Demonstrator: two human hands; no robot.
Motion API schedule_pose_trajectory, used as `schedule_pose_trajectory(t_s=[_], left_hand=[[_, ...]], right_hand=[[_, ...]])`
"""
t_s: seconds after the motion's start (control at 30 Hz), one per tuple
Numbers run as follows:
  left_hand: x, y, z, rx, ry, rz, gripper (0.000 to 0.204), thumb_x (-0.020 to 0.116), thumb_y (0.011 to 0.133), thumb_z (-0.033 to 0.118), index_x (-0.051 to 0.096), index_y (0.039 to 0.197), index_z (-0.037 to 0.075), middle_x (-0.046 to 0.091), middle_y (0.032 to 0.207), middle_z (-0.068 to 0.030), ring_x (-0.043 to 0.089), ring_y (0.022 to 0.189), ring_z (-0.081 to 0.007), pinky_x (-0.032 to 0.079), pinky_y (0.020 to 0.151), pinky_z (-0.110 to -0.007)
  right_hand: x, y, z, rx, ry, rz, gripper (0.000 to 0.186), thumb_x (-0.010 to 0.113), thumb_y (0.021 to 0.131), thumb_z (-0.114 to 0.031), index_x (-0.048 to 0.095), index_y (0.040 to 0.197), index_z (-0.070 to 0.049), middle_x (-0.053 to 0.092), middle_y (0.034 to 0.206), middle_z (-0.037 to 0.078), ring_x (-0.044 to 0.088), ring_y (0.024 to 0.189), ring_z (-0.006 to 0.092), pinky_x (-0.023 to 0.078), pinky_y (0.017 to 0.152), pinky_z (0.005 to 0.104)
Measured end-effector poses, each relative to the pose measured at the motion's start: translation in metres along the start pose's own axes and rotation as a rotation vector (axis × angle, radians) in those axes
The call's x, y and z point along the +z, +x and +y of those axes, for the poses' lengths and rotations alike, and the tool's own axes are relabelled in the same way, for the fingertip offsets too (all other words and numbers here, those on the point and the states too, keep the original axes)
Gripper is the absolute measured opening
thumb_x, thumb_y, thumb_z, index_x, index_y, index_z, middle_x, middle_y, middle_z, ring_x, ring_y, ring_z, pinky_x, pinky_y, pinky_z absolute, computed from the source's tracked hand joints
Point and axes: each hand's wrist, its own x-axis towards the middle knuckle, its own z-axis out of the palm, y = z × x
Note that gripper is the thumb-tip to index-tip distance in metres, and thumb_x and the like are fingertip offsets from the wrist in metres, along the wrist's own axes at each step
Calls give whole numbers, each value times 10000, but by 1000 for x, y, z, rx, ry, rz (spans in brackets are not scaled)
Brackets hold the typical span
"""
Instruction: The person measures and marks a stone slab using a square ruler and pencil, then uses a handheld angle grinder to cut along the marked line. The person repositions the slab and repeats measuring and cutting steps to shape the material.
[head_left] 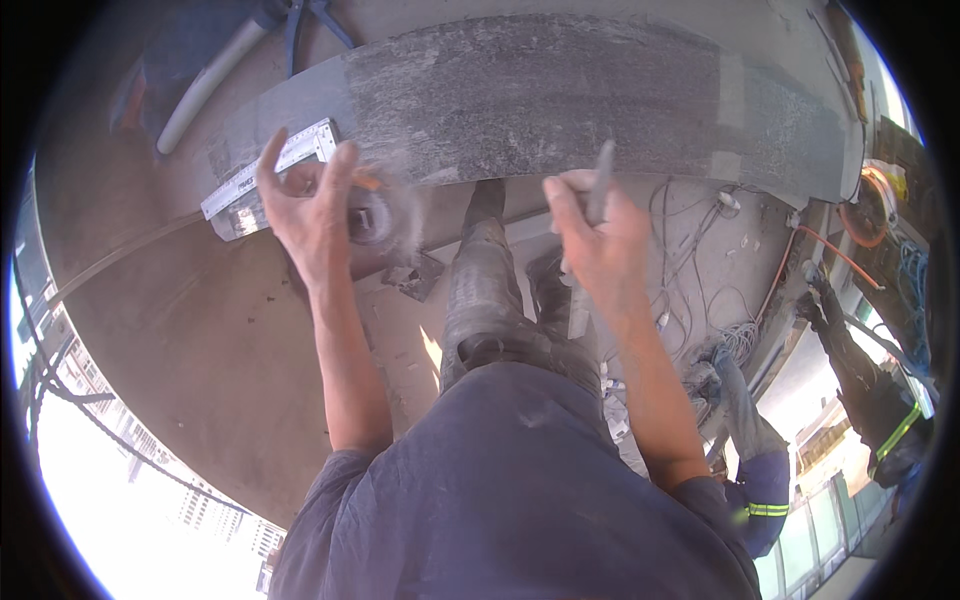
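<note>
Against the grey stone slab (540,95), the left hand (315,210) is spread with fingers apart near a metal ruler (270,170), while the right hand (595,235) pinches a grey pencil (600,180), probably for marking.

Two bare hands: left hand (312,205) at 11 o'clock, right hand (597,240) at 1 o'clock. One grey pencil (601,180). One metal ruler (268,170). One grey stone slab (540,95), 12 o'clock. One white pipe (205,85). Two co-workers (880,400), 4 o'clock.
</note>
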Motion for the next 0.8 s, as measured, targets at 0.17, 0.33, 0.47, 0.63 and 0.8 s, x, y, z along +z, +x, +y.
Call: schedule_pose_trajectory(t_s=[0.17,0.33,0.47,0.63,0.8], left_hand=[[-62,137,-24,57,346,285,973,967,807,571,645,1485,-49,765,1195,-248,732,1219,-288,556,1074,-409],[-75,239,-88,67,612,254,1013,883,806,729,697,1442,-38,739,1362,-261,688,1341,-356,513,1163,-449],[-92,277,-128,54,763,248,965,777,881,763,702,1444,-17,727,1423,-256,660,1389,-397,488,1193,-474],[-63,223,-98,16,904,401,834,626,1031,659,656,1457,-57,716,1424,-280,657,1368,-444,478,1179,-516],[-52,111,-101,-12,819,218,769,670,1065,532,582,1470,-115,719,1328,-279,695,1249,-439,510,1106,-529]], right_hand=[[143,22,55,-245,-311,-290,504,822,1012,-425,680,976,57,741,746,223,759,653,365,591,618,457],[218,21,49,-71,-223,-225,520,809,1009,-360,556,1216,45,735,768,258,767,766,476,611,705,543],[231,22,55,50,-119,-168,536,823,986,-273,518,1290,46,741,796,265,761,799,494,599,739,572],[228,19,52,28,-169,-202,530,814,984,-225,503,1314,49,755,833,249,763,838,486,590,763,579],[235,18,61,34,-49,-193,511,817,982,-212,519,1314,37,765,908,246,770,884,466,588,784,562]])
